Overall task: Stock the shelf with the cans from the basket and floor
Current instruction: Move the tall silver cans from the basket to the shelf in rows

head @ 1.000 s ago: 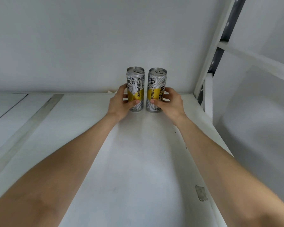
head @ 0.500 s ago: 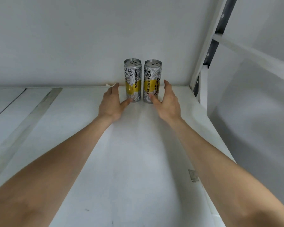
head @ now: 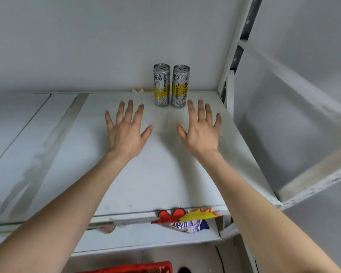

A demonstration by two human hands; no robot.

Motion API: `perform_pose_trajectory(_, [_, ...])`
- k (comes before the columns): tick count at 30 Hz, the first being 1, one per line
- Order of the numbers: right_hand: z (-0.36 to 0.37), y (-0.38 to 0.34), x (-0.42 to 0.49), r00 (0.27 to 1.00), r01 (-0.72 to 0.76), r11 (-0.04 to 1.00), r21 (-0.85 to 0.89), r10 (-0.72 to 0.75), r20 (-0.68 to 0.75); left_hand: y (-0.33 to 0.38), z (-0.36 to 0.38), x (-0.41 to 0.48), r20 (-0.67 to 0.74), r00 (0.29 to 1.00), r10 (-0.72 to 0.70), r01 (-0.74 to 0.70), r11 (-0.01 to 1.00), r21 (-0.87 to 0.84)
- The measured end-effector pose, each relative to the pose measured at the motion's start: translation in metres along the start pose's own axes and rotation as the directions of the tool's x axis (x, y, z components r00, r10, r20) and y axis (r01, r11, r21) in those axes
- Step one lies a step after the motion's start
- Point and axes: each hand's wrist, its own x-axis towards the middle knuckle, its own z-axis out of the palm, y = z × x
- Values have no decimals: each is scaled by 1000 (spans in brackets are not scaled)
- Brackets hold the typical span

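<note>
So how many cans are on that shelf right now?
2. The left can and the right can stand upright side by side at the back of the shelf. More may be hidden in the red basket below, barely in view.

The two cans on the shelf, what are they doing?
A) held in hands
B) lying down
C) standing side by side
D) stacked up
C: the left can and right can stand upright beside each other on the shelf; the left hand and right hand hold neither.
</note>
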Motion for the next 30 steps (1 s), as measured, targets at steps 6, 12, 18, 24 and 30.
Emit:
perform_pose_trajectory(6, [-45, -19, -77, 1000, -23, 999, -33, 23, 1, -2, -46, -73, 25, 1000, 8, -8, 1000, 15])
perform_pose_trajectory(12, [-87, -37, -168, 998, -56, 998, -17, 57, 27, 5, -90, -168, 70, 997, 22, -20, 1000, -21])
perform_pose_trajectory(18, [-119, -50, -274, 997, -48, 999, 25, 47, 69, 3, -126, -281, 61, 998, 4, 0, 998, -55])
perform_pose_trajectory(24, [-123, -65, -385, 994, -2, 1000, 23, -1, 109, -3, -131, -396, 138, 990, -21, 23, 1000, -7])
perform_pose_trajectory(30, [-110, -80, -484, 967, -64, 997, 40, 52, 250, -24, -117, -485, 311, 950, -39, 43, 999, -3])
